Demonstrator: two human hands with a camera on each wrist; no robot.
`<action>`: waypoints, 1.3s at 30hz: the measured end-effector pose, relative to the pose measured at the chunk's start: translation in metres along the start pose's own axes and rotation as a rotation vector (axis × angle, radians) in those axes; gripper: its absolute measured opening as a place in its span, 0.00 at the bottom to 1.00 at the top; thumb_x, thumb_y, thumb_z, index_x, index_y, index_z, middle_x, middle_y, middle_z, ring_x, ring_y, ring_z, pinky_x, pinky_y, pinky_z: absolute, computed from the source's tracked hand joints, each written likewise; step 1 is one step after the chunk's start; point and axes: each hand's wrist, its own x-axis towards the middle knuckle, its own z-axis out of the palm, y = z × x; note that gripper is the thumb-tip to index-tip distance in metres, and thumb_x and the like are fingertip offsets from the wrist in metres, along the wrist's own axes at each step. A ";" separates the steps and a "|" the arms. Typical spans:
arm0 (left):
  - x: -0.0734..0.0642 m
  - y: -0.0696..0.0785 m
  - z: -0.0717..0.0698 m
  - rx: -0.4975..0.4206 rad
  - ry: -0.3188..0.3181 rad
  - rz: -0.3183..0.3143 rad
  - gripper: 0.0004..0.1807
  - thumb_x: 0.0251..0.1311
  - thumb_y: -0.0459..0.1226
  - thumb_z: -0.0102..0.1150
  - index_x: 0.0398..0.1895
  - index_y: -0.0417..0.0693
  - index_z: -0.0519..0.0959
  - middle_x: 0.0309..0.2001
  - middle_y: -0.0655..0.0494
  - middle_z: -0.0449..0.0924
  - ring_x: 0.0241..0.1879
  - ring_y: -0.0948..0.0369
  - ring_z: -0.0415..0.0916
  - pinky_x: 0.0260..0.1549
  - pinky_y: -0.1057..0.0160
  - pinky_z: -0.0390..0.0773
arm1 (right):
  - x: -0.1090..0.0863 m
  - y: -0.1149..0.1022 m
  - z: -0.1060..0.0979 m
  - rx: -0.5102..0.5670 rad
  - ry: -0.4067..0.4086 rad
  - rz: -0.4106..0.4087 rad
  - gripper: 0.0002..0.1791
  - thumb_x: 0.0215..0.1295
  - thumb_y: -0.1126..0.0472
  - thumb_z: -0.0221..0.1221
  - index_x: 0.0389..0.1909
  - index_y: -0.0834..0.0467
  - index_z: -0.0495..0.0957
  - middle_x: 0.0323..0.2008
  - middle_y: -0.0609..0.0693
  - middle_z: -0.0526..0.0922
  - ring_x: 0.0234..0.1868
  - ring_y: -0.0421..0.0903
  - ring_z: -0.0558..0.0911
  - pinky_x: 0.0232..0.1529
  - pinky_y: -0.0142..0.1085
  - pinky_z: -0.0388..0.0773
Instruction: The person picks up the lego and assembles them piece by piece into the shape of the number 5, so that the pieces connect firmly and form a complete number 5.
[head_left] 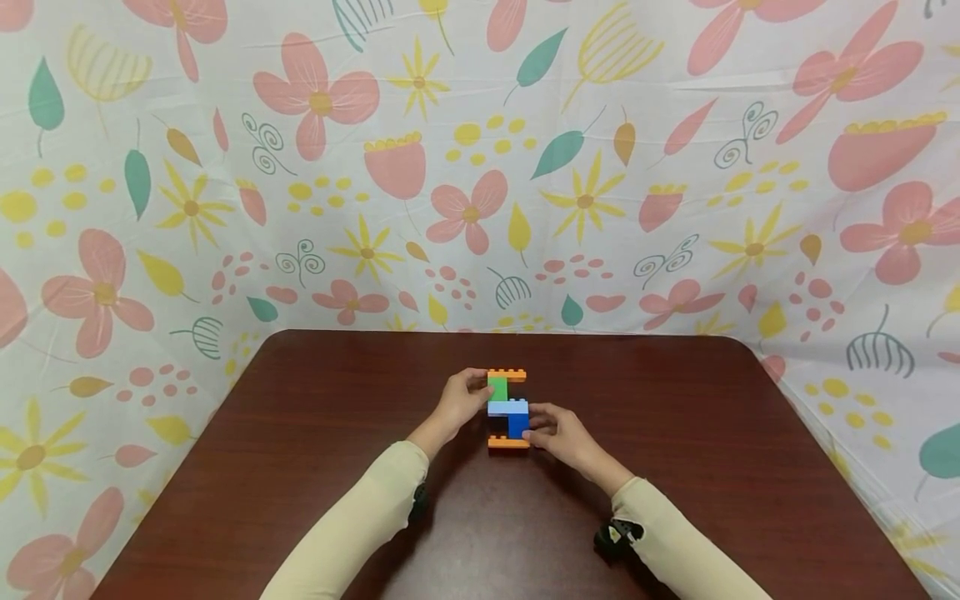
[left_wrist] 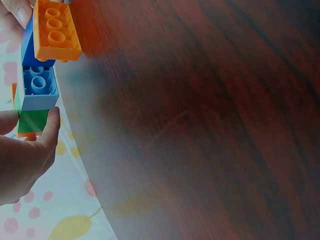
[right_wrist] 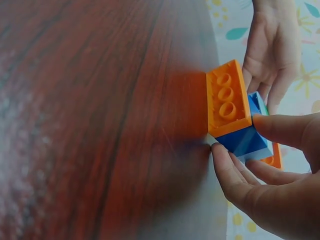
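Both hands hold one joined stack of toy building bricks over the table. From far to near in the head view come an orange brick (head_left: 507,376), a green brick (head_left: 497,388), a light blue brick (head_left: 507,407), a dark blue brick (head_left: 518,427) and a second orange brick (head_left: 508,443). My left hand (head_left: 456,405) pinches the green brick (left_wrist: 34,121) between thumb and fingers. On the other side, my right hand (head_left: 567,438) grips the dark blue brick (right_wrist: 236,139), its thumb beside the near orange brick (right_wrist: 227,102). In the left wrist view, hollow brick undersides show.
A dark brown wooden table (head_left: 300,500) lies under the hands. Behind it hangs a white cloth (head_left: 420,292) printed with flowers and leaves. Dark straps with small devices (head_left: 615,537) sit at the cream sleeves (head_left: 352,517).
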 end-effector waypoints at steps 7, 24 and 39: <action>0.001 0.001 0.001 0.042 -0.003 0.005 0.22 0.65 0.29 0.56 0.61 0.32 0.70 0.56 0.38 0.74 0.49 0.50 0.76 0.44 0.58 0.80 | 0.000 0.000 0.001 0.005 0.022 0.010 0.27 0.64 0.67 0.61 0.63 0.69 0.68 0.47 0.61 0.79 0.44 0.53 0.82 0.42 0.42 0.81; 0.009 -0.012 0.006 0.168 -0.021 0.005 0.22 0.66 0.31 0.56 0.62 0.33 0.70 0.54 0.41 0.75 0.52 0.49 0.74 0.46 0.55 0.79 | 0.000 0.001 0.006 -0.008 0.073 0.069 0.26 0.64 0.66 0.61 0.62 0.67 0.70 0.44 0.58 0.80 0.40 0.49 0.83 0.40 0.42 0.82; 0.013 -0.019 0.010 0.193 -0.016 -0.012 0.19 0.66 0.30 0.55 0.60 0.36 0.73 0.50 0.43 0.76 0.49 0.51 0.75 0.44 0.57 0.80 | 0.002 0.002 0.008 -0.016 0.083 0.096 0.25 0.65 0.66 0.61 0.61 0.68 0.70 0.43 0.58 0.80 0.39 0.48 0.83 0.39 0.42 0.82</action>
